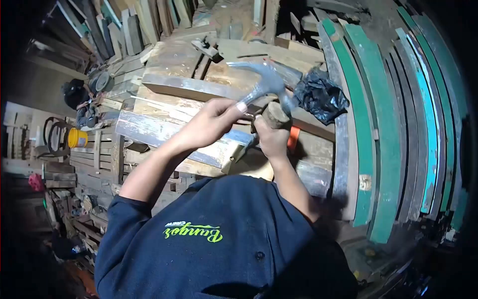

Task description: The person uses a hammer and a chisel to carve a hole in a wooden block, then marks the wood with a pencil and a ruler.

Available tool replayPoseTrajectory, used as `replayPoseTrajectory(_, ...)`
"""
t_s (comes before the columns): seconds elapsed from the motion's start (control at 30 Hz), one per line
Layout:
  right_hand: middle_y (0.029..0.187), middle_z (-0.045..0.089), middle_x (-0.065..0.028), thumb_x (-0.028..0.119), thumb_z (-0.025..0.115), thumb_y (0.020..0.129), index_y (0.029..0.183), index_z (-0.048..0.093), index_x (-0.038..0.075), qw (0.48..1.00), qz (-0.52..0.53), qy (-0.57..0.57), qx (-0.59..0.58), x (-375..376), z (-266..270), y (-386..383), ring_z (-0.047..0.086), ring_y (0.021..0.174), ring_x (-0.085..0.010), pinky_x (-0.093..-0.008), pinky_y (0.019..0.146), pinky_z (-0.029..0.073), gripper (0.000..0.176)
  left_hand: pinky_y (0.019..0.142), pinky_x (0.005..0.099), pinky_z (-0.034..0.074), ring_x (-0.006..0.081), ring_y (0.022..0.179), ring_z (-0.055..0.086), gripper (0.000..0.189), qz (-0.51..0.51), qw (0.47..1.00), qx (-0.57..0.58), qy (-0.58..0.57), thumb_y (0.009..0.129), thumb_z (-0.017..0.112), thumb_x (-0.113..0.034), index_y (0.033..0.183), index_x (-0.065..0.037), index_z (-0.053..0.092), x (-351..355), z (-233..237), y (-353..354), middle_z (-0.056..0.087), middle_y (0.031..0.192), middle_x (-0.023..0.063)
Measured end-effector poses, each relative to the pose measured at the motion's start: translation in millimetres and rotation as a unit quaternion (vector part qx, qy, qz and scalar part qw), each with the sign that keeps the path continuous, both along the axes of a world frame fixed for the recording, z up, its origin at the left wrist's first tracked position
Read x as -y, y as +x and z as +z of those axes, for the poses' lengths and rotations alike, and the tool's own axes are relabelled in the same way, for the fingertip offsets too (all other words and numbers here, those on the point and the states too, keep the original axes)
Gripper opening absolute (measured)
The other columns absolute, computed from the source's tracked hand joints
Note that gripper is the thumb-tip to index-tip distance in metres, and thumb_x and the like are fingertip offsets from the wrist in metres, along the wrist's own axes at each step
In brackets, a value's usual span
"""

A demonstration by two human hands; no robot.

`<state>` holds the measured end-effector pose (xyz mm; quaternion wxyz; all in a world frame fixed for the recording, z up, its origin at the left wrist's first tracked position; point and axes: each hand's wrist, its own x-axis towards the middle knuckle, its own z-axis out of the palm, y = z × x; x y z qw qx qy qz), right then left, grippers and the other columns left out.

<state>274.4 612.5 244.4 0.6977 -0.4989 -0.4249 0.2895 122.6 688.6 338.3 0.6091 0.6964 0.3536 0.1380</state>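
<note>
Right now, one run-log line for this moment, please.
left hand: grips hammer near head | right hand: grips its wooden handle | below: stacked planks

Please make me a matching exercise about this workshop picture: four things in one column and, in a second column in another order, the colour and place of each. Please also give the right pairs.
Things:
1. claw hammer
2. plastic bag
3. container
4. curved boards

Colour and place:
a. yellow, at the far left
b. green, standing on the right
c. grey metal head, gripped by the right hand
d. black, crumpled on the wood pile

Pairs: 1-c, 2-d, 3-a, 4-b
</note>
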Motion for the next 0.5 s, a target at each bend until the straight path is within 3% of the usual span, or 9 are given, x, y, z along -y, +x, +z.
replayPoseTrajectory(0.07,0.079,0.053,0.0037,-0.003,0.062,0.081,0.086,0.057,0.005,1.0,0.008,0.011,-0.011,0.5,-6.1,-0.2,0.051,0.071,-0.0071,-0.0261,0.064,0.044,0.011,0.045,0.0232,0.027,0.0028,0.052,0.033,0.042,-0.012,0.995,0.04,-0.096,0.102,0.05,-0.041,0.077,-0.007,0.052,-1.4,-9.9,-1.6,0.037,0.059,-0.0083)
replayPoseTrajectory(0.2,0.08,0.056,0.0029,-0.003,0.061,0.08,0.085,0.058,0.004,0.997,-0.025,0.027,0.065,-5.6,-9.7,0.4,0.053,0.072,-0.0076,-0.0258,0.066,0.045,0.009,0.044,0.0226,0.028,0.0028,0.049,0.033,0.04,0.079,0.982,0.154,-0.076,0.103,0.05,-0.038,0.076,-0.009,0.05,9.8,6.3,3.7,0.039,0.059,-0.0075)
replayPoseTrajectory(0.23,0.073,0.053,0.002,-0.003,0.061,0.077,0.08,0.055,0.004,0.996,-0.046,0.037,0.064,-8.5,-7.2,-1.9,0.05,0.065,-0.0094,-0.0273,0.061,0.044,0.009,0.045,0.023,0.029,0.003,0.051,0.034,0.039,0.08,0.981,0.165,-0.066,0.103,0.05,-0.036,0.077,-0.007,0.049,9.1,5.4,1.3,0.04,0.059,-0.0065)
replayPoseTrajectory(0.27,0.065,0.05,0.001,-0.003,0.06,0.074,0.075,0.052,0.003,0.995,-0.065,0.048,0.063,-9.4,-4.0,-4.1,0.047,0.059,-0.0111,-0.0289,0.057,0.042,0.01,0.046,0.0234,0.03,0.0035,0.052,0.036,0.039,0.082,0.986,0.145,-0.021,0.103,0.049,-0.035,0.077,-0.006,0.049,8.7,1.1,-0.3,0.041,0.06,-0.0057)
replayPoseTrajectory(0.33,0.069,0.051,0.0011,-0.001,0.062,0.075,0.077,0.052,0.004,0.999,-0.023,0.009,0.047,-6.0,5.8,-4.9,0.047,0.06,-0.0097,-0.0284,0.057,0.042,0.011,0.046,0.0238,0.03,0.0041,0.052,0.037,0.04,0.04,0.983,0.082,0.157,0.103,0.049,-0.035,0.076,-0.005,0.049,3.4,-25.3,-3.2,0.042,0.06,-0.0052)
replayPoseTrajectory(0.37,0.069,0.051,0.0013,-0.001,0.062,0.075,0.077,0.052,0.004,1.0,-0.003,0.004,0.011,-6.1,2.4,-7.9,0.047,0.06,-0.0096,-0.0282,0.057,0.042,0.011,0.046,0.0233,0.029,0.0036,0.051,0.036,0.04,0.026,0.997,0.033,0.068,0.102,0.05,-0.035,0.075,-0.006,0.049,3.0,-26.9,-8.2,0.043,0.06,-0.0054)
replayPoseTrajectory(0.4,0.068,0.051,0.0014,-0.001,0.062,0.075,0.077,0.052,0.003,1.0,0.017,0.0,-0.026,-6.7,0.5,-10.5,0.047,0.06,-0.0094,-0.0281,0.057,0.042,0.012,0.046,0.0233,0.029,0.0036,0.051,0.036,0.04,0.025,0.997,0.035,0.07,0.102,0.05,-0.035,0.075,-0.006,0.049,5.0,-24.2,-7.6,0.043,0.06,-0.0054)
replayPoseTrajectory(0.47,0.068,0.051,0.0005,-0.002,0.062,0.074,0.078,0.052,0.003,1.0,0.018,-0.002,0.0,-8.0,1.9,-8.0,0.047,0.06,-0.0103,-0.0281,0.057,0.042,0.012,0.044,0.0228,0.029,0.0031,0.05,0.036,0.039,0.074,0.992,0.087,-0.056,0.103,0.05,-0.036,0.075,-0.008,0.049,8.0,-20.6,-6.5,0.042,0.059,-0.0059)
replayPoseTrajectory(0.5,0.068,0.05,0.0026,-0.002,0.062,0.077,0.078,0.053,0.005,1.0,0.007,0.014,0.017,-9.1,0.2,-8.2,0.048,0.061,-0.0086,-0.0264,0.057,0.042,0.012,0.043,0.0224,0.028,0.0024,0.049,0.035,0.039,0.091,0.986,0.133,-0.033,0.103,0.049,-0.038,0.077,-0.009,0.049,9.1,-20.5,-5.1,0.041,0.058,-0.0064)
